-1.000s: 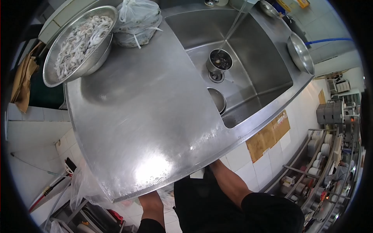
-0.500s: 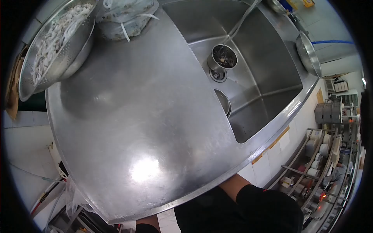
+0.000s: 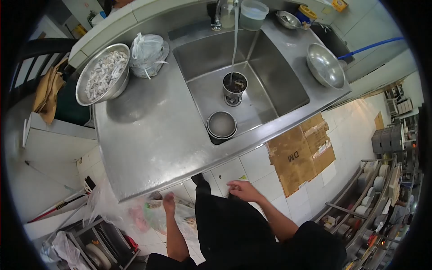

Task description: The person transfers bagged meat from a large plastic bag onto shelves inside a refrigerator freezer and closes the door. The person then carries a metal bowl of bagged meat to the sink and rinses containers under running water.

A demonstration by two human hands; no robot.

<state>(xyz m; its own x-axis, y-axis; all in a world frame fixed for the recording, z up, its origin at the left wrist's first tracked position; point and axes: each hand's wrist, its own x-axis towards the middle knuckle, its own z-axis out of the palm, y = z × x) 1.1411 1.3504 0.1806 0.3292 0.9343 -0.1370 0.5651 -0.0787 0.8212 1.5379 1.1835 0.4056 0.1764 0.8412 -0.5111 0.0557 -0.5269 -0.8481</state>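
Below the counter's front edge, my left hand [image 3: 168, 204] hangs with its fingers drawn together and nothing visible in it. It is nearest to clear plastic bags [image 3: 150, 211] low on the floor. My right hand [image 3: 245, 191] is held in front of my dark clothing, fingers loosely bent and a little apart, with nothing in it. Neither hand touches the steel counter [image 3: 144, 148]. In the sink [image 3: 265, 99], water runs from the faucet [image 3: 217, 20] into a metal pot [image 3: 234, 91] holding dark contents. Nested round metal containers [image 3: 222, 124] stand at the sink's near left corner.
A perforated bowl of pale, squid-like pieces [image 3: 105, 74] and a tied plastic bag [image 3: 148, 54] sit at the counter's back left. An empty metal bowl [image 3: 325, 67] rests at right. Flattened cardboard [image 3: 301, 155] lies on the floor. Shelves with dishes [image 3: 366, 193] stand at right.
The view has drawn back and lifted, showing more of the faucet, wall and floor. Both hands, earlier hidden under the counter edge, now show in front of it.
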